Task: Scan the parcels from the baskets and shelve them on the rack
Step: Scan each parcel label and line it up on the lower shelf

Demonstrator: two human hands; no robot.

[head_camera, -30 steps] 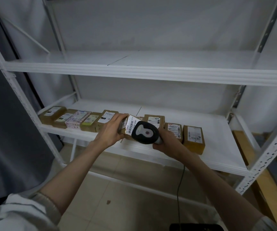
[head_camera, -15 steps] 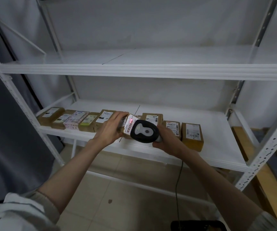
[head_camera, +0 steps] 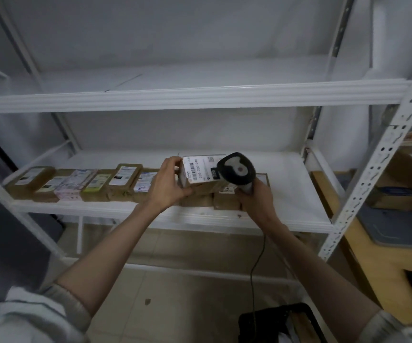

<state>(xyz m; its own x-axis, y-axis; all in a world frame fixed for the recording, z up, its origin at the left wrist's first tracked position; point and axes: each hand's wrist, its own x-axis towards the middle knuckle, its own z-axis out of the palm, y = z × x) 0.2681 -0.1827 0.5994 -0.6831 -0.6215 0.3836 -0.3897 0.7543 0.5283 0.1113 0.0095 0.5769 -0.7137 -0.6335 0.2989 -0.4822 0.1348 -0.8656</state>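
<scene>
Cardboard parcel [head_camera: 200, 175] is gripped by the left hand [head_camera: 167, 184], label up, under the scanner [head_camera: 237, 169] clutched in the right hand [head_camera: 257, 196] — unshelved yet. Beyond, a row of parcels [head_camera: 81, 181] is already laid on the shelf [head_camera: 286, 169]. Since half a second ago the red scan light has gone and the parcel is held higher.

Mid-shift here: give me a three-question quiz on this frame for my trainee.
1. True or false: the left hand grips the parcel while the right hand holds the scanner.
2. Which shelf bears the row of parcels? A. upper shelf B. lower shelf C. the floor
3. Fill in: the scanner's cable hangs down ____ the right forearm.

Key: 1 true; 2 B; 3 beside.
</scene>
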